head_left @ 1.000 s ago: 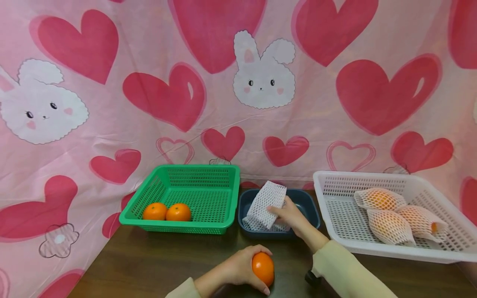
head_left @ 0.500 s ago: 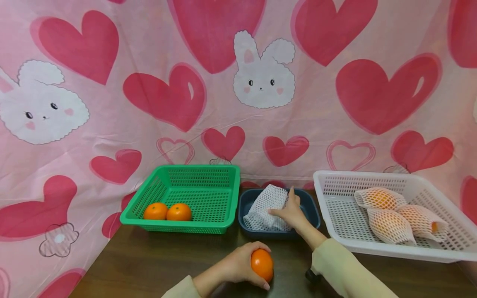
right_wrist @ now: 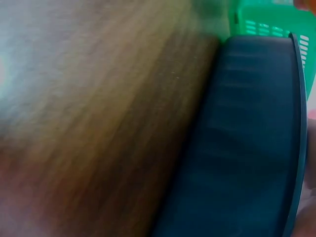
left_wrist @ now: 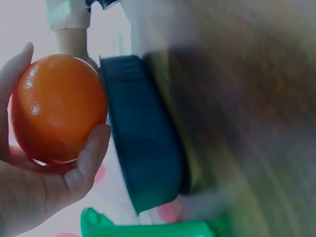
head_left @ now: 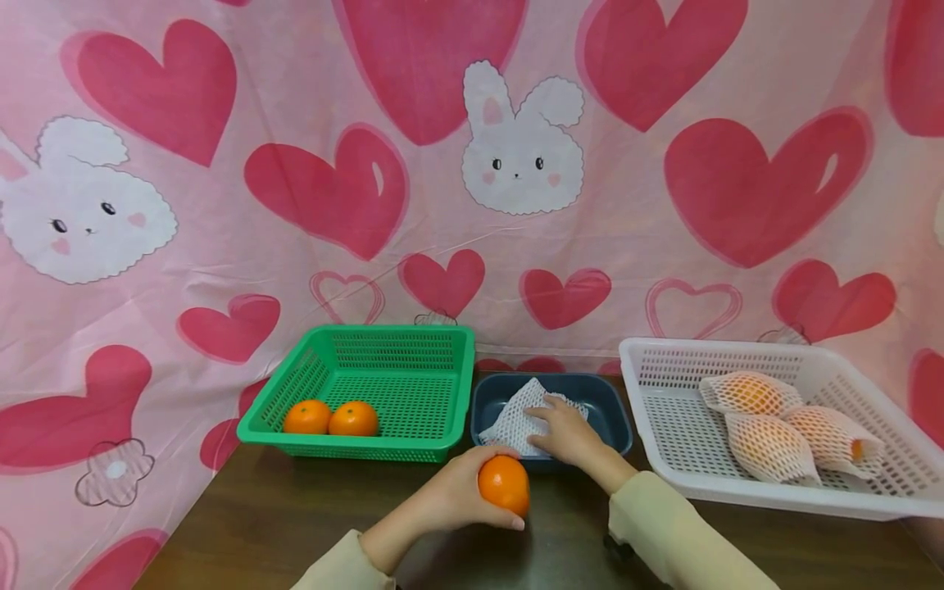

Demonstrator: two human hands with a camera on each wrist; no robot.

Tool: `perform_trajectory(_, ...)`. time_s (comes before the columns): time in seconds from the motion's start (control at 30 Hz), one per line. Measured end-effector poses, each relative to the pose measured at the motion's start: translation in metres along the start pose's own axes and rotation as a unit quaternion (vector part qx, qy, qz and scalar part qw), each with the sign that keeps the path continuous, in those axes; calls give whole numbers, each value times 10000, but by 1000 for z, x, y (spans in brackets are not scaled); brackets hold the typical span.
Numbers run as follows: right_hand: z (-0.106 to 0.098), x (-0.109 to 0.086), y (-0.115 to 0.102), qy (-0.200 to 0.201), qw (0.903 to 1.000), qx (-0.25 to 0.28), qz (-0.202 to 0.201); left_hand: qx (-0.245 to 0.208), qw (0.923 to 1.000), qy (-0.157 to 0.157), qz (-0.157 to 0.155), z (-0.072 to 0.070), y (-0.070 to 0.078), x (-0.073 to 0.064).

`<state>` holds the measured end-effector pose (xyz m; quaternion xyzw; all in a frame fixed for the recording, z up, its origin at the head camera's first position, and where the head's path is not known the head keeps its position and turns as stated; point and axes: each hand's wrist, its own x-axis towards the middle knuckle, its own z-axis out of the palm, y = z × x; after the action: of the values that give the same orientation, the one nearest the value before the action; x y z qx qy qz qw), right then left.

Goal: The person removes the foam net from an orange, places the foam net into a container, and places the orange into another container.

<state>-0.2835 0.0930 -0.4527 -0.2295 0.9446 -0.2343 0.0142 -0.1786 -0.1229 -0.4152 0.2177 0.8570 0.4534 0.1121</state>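
My left hand grips an orange, thumb on the near side and fingers round the far side. In the left wrist view the glossy orange is up in the fingers, in front of the dark blue tray. My right hand reaches into that tray in the head view, its thumb and fingers curled about a white foam fruit net. More white netting lies behind the fingers. The right wrist view shows mainly the outside wall of the tray, with the fingers mostly out of frame.
A green basket at the left holds two oranges. At the right, a white basket contains three net-wrapped fruits. The brown table spreads in front, with a pink heart-patterned cloth behind.
My left hand has brought the orange up and toward the tray. The foam net, held upright earlier, sits lower in the tray, and my right hand has shifted slightly left and lower onto it.
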Motion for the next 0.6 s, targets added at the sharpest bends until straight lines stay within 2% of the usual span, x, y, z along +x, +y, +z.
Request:
perform_trajectory(0.3, -5, 8, -3, -344, 9990, -177, 210, -412, 9991, 94, -28, -27, 9, -3)
perform_trajectory(0.5, -8, 7, -5, -204, 9988, -59, 433, -359, 9980, 519, 43, -49, 12, -5)
perform_trajectory(0.6, -9, 5, -5, -16, 9994, 92, 341, -302, 9968, 740, -17, -60, 12, -8)
